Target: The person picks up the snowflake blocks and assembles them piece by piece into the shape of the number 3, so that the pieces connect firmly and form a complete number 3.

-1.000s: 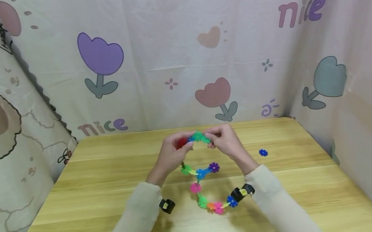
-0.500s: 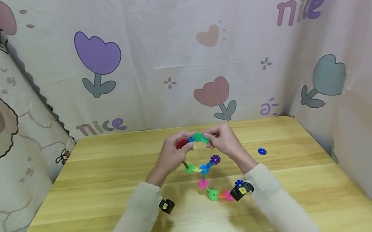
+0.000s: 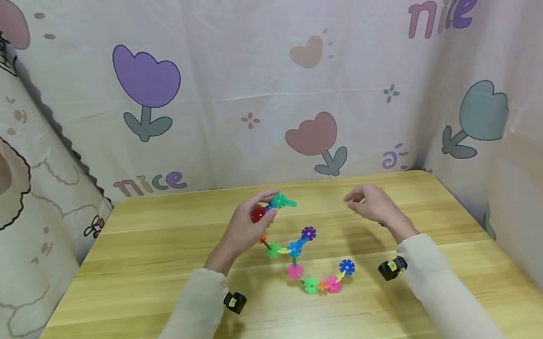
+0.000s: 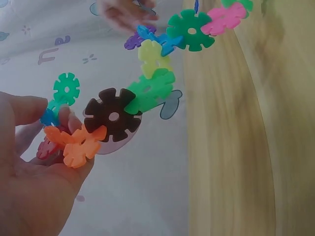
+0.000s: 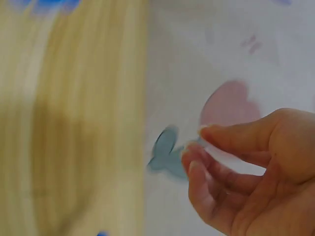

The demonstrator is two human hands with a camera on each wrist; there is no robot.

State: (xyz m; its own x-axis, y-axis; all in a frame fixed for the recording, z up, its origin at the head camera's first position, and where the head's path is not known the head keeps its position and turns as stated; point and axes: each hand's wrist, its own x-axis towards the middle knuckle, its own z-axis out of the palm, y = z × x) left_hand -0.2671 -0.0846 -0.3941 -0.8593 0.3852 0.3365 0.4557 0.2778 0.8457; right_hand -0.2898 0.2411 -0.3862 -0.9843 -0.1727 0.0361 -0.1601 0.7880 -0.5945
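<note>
A chain of colourful interlocking snowflake discs [image 3: 293,249] hangs from my left hand [image 3: 240,229] and curves down over the table. In the left wrist view, my left thumb and fingers grip its upper end near the orange discs [image 4: 78,146] and a red disc [image 4: 47,147]. Beyond the fingertips stick out green discs [image 4: 66,88]; a dark brown disc [image 4: 113,115] hangs just outside the grip. Apart from the chain, to its right, my right hand [image 3: 374,203] hovers with loosely curled fingers and nothing between them. A loose blue disc [image 3: 382,225] is mostly hidden behind that hand.
The wooden table [image 3: 116,336] reaches back to a patterned cloth curtain [image 3: 236,80], which also hangs at both sides. The chain's lower end finishes in a blue disc [image 3: 347,267], and a side branch ends in a purple disc [image 3: 308,233].
My right hand has let go of the green end of the chain and moved right, toward the loose blue disc. My left hand has shifted slightly left, still holding the chain, whose lower part has swung.
</note>
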